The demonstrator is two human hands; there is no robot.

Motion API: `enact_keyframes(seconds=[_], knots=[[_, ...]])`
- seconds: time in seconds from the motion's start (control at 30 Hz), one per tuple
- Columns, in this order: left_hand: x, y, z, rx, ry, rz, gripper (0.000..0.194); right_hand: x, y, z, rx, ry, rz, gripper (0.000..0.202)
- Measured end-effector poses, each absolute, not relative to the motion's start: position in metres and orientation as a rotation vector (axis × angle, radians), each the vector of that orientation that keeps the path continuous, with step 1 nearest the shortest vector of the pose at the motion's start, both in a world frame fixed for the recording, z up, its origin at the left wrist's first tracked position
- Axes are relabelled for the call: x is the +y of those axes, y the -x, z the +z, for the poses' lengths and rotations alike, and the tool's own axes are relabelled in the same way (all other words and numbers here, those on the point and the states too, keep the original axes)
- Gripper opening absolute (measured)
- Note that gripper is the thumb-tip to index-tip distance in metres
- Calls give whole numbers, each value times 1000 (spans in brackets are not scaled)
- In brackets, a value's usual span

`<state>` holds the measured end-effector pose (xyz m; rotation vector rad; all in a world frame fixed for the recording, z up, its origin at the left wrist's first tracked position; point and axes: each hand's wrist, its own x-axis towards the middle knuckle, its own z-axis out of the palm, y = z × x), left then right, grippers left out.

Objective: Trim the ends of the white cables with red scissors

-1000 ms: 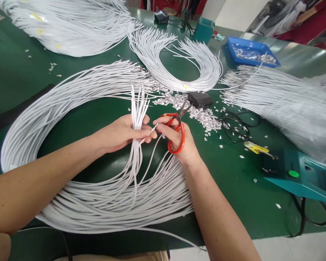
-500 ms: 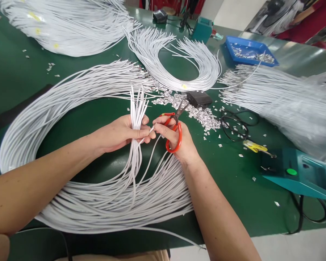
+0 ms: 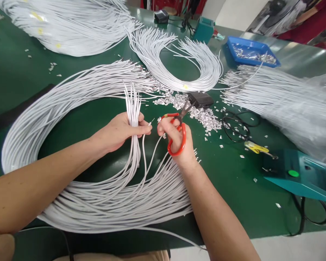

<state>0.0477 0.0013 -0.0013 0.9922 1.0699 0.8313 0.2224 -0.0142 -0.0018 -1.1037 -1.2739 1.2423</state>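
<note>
My left hand (image 3: 130, 127) is closed round a bunch of white wires (image 3: 133, 105), whose ends stick up above the thumb. One single wire (image 3: 143, 145) stands apart, its end at my left fingertips. A little to the right, my right hand (image 3: 176, 136) holds scissors with red handles (image 3: 183, 141), the dark blades pointing up and away. Between the right fingertips is a tiny silvery piece, too small to make out. Another wire end reaches up just below these fingers. Under both hands lies a large coil of white wires (image 3: 111, 210).
Silvery scraps (image 3: 203, 116) lie heaped beside a black block (image 3: 200, 99). More wire bundles (image 3: 206, 72) lie behind and at right. A blue tray (image 3: 233, 54) holds small pieces. At right stands a teal device (image 3: 296, 174) with a yellow clip (image 3: 256, 148). A person in red (image 3: 309, 21) is behind.
My right hand has drawn away from the left, to the right, with the scissors. The single wire's end is now apart from my right fingers. My left hand has shifted slightly left with the bunch.
</note>
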Motion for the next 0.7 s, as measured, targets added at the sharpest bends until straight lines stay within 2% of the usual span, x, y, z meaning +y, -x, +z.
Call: enact_keyframes(seconds=[0.1, 0.17, 0.23, 0.5, 0.7], knots=[[-2, -49, 1, 1096, -1027, 802, 24, -13, -221, -7, -1127, 1287, 971, 26], [-4, -49, 2, 1102, -1041, 795, 29, -12, -220, -10, -1151, 1303, 863, 14], [-5, -49, 2, 1109, -1055, 790, 33, -13, -219, -11, -1217, 1278, 837, 11], [-3, -48, -4, 1191, -1246, 728, 27, -14, -215, -6, -1275, 1295, 1124, 20], [0, -48, 1, 1090, -1019, 874, 26, -12, -218, -10, -1288, 1216, 1328, 24]])
